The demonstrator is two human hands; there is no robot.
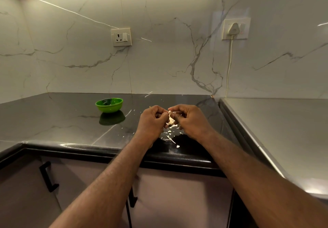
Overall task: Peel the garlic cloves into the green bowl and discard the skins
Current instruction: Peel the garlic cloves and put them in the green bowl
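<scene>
Spanning the back and both sides, a white marble backsplash (159,64) with grey veins is seen, lit by a strip light along the top. Below it a glossy black countertop (62,121) is laid across the corner, and a grey steel surface (284,130) is butted against it on the right. Mauve cabinet doors (177,201) are fitted under the counter edge, with a black handle (47,177) on the left door. Two bare forearms are stretched forward over the counter edge. The left hand (152,121) and the right hand (190,119) are held close together above the counter, fingers curled inward on both, and a garlic clove (171,119) is pinched between their fingertips; a pale strip of skin is seen sticking out at the top of the grip. The green bowl (110,108) is set on the counter well to the left of the hands and further back, upright, with pale bits inside that are too small to be identified. An empty wall socket (121,37) is mounted above the bowl, and a white plug (233,29) with a hanging cord (229,64) is seated in a second socket to the right. Small white skin flakes (170,138) are scattered on the counter directly under and in front of the hands.
</scene>
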